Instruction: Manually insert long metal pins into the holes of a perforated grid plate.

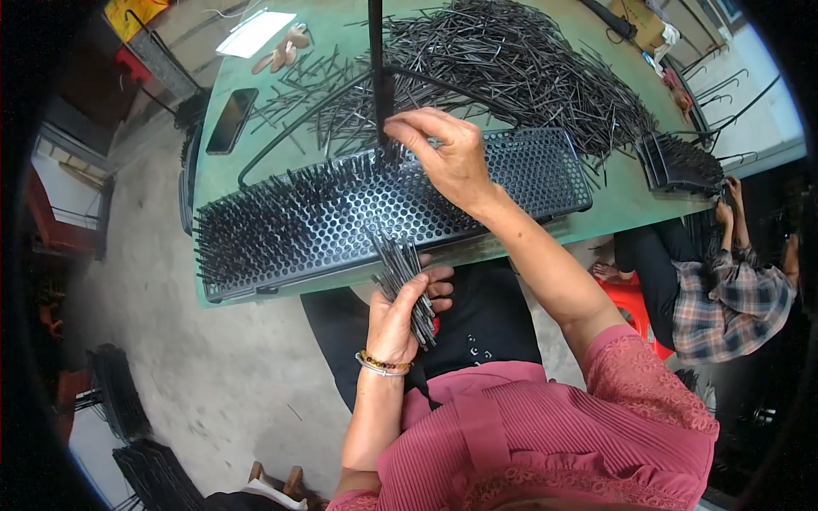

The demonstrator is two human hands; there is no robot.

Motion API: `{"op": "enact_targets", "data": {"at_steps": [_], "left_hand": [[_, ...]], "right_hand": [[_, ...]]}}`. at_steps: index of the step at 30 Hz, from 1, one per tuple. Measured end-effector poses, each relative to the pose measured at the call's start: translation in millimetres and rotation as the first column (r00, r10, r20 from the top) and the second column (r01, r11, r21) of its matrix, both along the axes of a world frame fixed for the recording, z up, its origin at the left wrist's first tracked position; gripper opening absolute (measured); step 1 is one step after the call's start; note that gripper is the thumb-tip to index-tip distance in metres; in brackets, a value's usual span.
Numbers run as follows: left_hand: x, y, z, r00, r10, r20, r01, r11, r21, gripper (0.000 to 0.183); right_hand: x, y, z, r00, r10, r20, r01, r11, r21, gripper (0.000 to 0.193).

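Observation:
A long black perforated tray [520, 166] lies tilted along the table's near edge. Thin black sticks [247, 230] stand upright in the holes of its left part and along its far rows toward the middle. My left hand [400, 315] is closed around a bundle of thin black sticks [400, 268], just in front of the tray. Above the tray's middle, my right hand [447, 153] has thumb and fingertips pinched together beside the last standing sticks. What lies in the pinch blends into the dark upright post [376, 60] behind it.
A big heap of loose black sticks [511, 68] covers the far part of the green table [221, 102]. A phone [232, 122] and white papers [256, 32] lie at left. Another filled tray [682, 162] stands at right, by a person in a plaid shirt [724, 307].

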State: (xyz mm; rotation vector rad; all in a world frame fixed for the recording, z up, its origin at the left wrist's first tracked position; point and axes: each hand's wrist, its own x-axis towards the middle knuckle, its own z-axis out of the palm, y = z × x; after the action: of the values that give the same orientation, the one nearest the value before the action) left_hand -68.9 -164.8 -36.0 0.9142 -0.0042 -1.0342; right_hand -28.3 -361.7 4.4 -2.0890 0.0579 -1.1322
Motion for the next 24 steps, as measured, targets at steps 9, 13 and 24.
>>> {"op": "enact_targets", "data": {"at_steps": [9,13,24], "left_hand": [[1,0,2,1.0,-0.015,-0.026,0.015,1.0,0.023,0.034],[1,0,3,0.999,-0.023,-0.024,0.024,0.999,0.021,0.033],[-1,0,3,0.999,-0.041,0.008,0.041,0.999,0.036,0.036]], "right_hand": [[-1,-1,-11,1.0,-0.01,0.005,0.01,0.997,-0.078,0.012],[-1,2,-23,1.0,0.005,-0.004,-0.005,0.997,-0.081,0.014],[-4,3,-27,0.999,0.001,0.035,0.012,0.937,-0.349,0.021]]}}
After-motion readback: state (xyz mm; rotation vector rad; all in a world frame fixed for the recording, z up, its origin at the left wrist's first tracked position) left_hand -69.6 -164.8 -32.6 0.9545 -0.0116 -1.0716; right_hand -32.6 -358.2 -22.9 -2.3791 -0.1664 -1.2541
